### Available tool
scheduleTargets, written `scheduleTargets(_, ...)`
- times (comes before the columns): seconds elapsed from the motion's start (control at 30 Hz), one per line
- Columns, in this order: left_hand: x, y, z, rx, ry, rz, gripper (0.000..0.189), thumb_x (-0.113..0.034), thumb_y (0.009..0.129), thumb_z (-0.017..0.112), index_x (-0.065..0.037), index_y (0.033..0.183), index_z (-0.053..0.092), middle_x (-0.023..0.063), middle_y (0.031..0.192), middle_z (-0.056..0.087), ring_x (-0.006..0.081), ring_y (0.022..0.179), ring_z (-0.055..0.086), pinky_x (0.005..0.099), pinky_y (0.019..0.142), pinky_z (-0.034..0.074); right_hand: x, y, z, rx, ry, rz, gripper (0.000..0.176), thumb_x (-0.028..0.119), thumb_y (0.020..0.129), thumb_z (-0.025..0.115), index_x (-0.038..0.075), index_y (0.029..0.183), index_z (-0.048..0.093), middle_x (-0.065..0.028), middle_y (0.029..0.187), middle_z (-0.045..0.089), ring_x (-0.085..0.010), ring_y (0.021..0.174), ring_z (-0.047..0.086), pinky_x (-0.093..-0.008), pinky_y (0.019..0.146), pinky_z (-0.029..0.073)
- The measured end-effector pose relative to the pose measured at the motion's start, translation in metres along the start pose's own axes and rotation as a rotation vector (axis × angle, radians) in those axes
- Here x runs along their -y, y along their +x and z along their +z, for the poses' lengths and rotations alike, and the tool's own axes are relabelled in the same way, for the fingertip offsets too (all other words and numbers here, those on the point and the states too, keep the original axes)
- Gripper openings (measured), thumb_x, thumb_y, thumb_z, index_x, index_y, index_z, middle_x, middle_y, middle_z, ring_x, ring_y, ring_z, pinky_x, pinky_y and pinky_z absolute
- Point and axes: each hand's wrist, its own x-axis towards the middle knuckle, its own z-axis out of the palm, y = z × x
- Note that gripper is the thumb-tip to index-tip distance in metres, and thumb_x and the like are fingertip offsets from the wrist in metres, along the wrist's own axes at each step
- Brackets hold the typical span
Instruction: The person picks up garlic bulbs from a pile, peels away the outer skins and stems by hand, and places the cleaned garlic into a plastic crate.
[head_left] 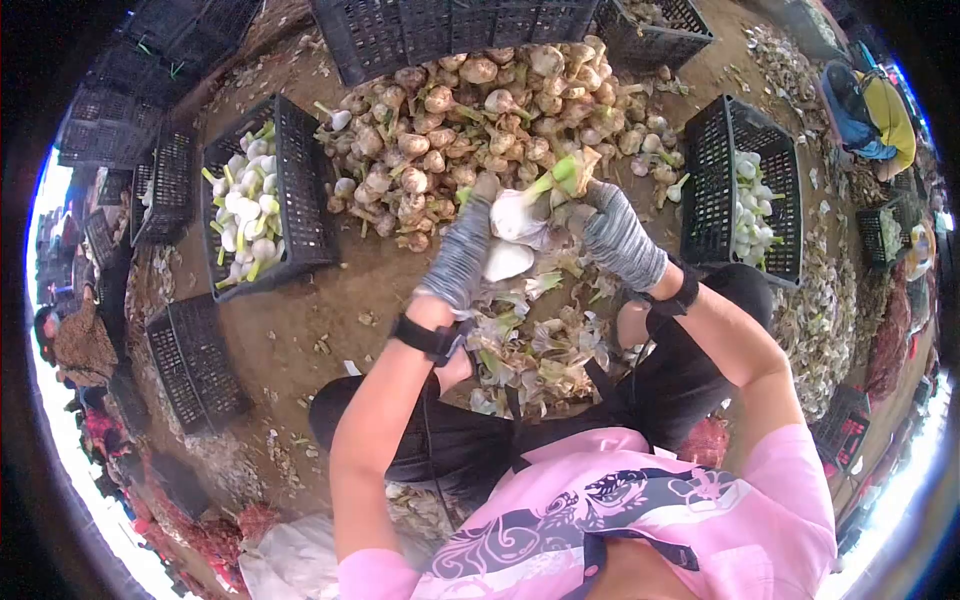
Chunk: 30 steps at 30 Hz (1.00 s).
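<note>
A garlic bulb with a green stem is held up in front of me, over the scraps on the ground. My left hand, in a grey striped glove with bare fingertips, is closed round the bulb's left side. My right hand, gloved the same way, has its fingers closed on the loose garlic skin at the bulb's right. A smooth white piece shows just below the bulb. Peeled skins lie heaped between my legs.
A large pile of unpeeled garlic lies ahead. Black crates of trimmed white bulbs stand at left and right. A big black crate is behind the pile. Another crate is at lower left. A person is at far right.
</note>
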Motion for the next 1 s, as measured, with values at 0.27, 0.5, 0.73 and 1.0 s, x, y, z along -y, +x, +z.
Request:
scheduleTargets(0.27,-0.016,-0.027,0.013,0.075,-0.033,0.269,0.039,-0.031,0.077,0.067,-0.005,0.104,0.057,0.0037,0.091,0.061,0.0103,0.076,0.059,0.0216,0.063,0.049,-0.022,0.011,-0.024,-0.019,-0.108,-0.053,0.023,0.005,0.076,0.057,-0.001,0.098,0.057,-0.0046,0.079,0.062,-0.0124,0.072,0.055,-0.0285,0.068,0.047)
scheduleTargets(0.5,0.002,-0.004,-0.009,0.082,0.239,0.572,0.033,-0.019,0.076,0.068,-0.003,0.103,0.056,0.0021,0.088,0.060,0.0087,0.072,0.058,0.0215,0.060,0.047,0.000,0.006,-0.025,-0.008,-0.100,-0.230,0.021,0.002,0.077,0.058,0.000,0.098,0.058,-0.0044,0.091,0.061,-0.0092,0.079,0.056,-0.0243,0.069,0.047)
scheduleTargets(0.73,-0.005,-0.012,-0.005,-0.087,0.104,0.185,0.029,-0.020,0.078,0.066,-0.003,0.101,0.058,0.0028,0.086,0.060,0.0086,0.069,0.057,0.0199,0.056,0.046,0.006,0.003,-0.012,-0.016,0.292,-0.177,0.018,0.009,0.085,0.049,0.001,0.099,0.055,-0.0069,0.093,0.059,-0.0125,0.078,0.056,-0.0248,0.067,0.048)
scheduleTargets(1.0,-0.012,-0.030,0.010,0.093,0.209,0.449,0.033,-0.021,0.079,0.065,-0.005,0.106,0.055,0.0012,0.091,0.060,0.0090,0.074,0.056,0.0225,0.065,0.046,-0.008,0.014,-0.051,0.544,1.392,0.429,0.019,0.017,0.087,0.041,0.005,0.089,0.055,-0.0053,0.077,0.060,-0.0138,0.059,0.056,-0.0246,0.048,0.046)
